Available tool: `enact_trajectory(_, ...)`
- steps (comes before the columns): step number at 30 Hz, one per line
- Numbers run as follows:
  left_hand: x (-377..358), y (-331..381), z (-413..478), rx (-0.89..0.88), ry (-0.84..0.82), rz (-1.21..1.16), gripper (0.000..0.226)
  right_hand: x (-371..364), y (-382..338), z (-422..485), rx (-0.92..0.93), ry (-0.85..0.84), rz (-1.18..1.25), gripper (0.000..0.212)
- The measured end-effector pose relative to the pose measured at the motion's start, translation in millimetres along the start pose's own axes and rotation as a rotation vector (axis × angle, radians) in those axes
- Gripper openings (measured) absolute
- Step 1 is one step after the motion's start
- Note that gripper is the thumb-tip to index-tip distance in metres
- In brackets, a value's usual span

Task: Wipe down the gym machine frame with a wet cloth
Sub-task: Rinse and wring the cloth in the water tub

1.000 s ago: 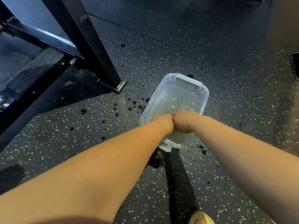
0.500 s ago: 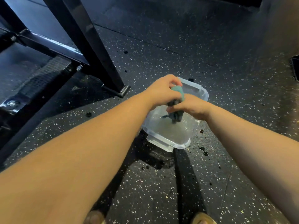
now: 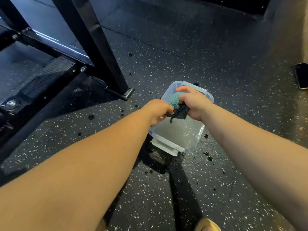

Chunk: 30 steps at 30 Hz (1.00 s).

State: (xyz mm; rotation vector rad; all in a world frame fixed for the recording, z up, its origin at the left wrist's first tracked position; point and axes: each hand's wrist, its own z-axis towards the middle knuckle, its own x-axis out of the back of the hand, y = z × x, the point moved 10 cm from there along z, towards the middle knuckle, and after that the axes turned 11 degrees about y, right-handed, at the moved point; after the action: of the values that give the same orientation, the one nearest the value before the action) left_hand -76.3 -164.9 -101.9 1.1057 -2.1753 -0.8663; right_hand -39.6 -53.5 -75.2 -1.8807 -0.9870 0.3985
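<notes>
Okay, dark speckled rubber floor (image 3: 183, 47) all round the hands. Black machine frame (image 3: 93, 47) up-left of the left hand (image 3: 156, 110), its foot on the floor. Clear tub (image 3: 191, 144) of water directly under both hands. Left hand and right hand (image 3: 195, 102) each clench an end of the teal-and-black cloth (image 3: 175, 100), above the tub. Phone (image 3: 302, 75) far right of the right hand. Wet spots (image 3: 91, 117) left of the left hand.

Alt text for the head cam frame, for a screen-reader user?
The person's left hand and right hand grip a teal and dark cloth between them above a clear plastic tub of water on a speckled black floor. A black machine frame stands at the left; dark drops dot the floor around the tub.
</notes>
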Motion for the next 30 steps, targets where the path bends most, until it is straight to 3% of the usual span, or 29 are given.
enact_trajectory(2,-13,4,-14,0.041,-0.162,-0.028,0.019,-14,-7,-7,0.006,-0.147,-0.061,0.043)
enact_trajectory(4,-22,4,-25,0.073,-0.292,-0.023,0.030,-26,-9,-16,-0.038,-0.259,-0.017,0.043)
enact_trajectory(7,-28,-2,-33,0.142,-0.392,-0.015,0.011,-31,-9,-24,-0.081,-0.298,0.019,0.041)
enact_trajectory(11,-40,-8,-31,0.118,-0.417,-0.018,0.006,-21,-1,-21,-0.085,-0.294,0.067,0.035)
enact_trajectory(16,-43,-20,-13,0.164,-0.269,-0.009,0.015,-8,-15,-15,0.355,-0.270,-0.543,0.036)
enact_trajectory(19,-40,-23,-11,0.177,-0.241,0.151,0.018,-9,-18,-29,0.759,-0.387,-0.894,0.069)
enact_trajectory(22,-42,-20,-8,0.108,-0.229,0.321,0.026,-20,8,-38,0.980,-0.433,-1.160,0.094)
enact_trajectory(25,-50,-19,-16,0.048,-0.270,0.476,0.028,-23,12,-36,1.024,-0.334,-1.243,0.078)
enact_trajectory(30,-53,-10,-14,-0.076,-0.189,0.739,0.024,-18,4,-26,0.916,-0.149,-1.425,0.033)
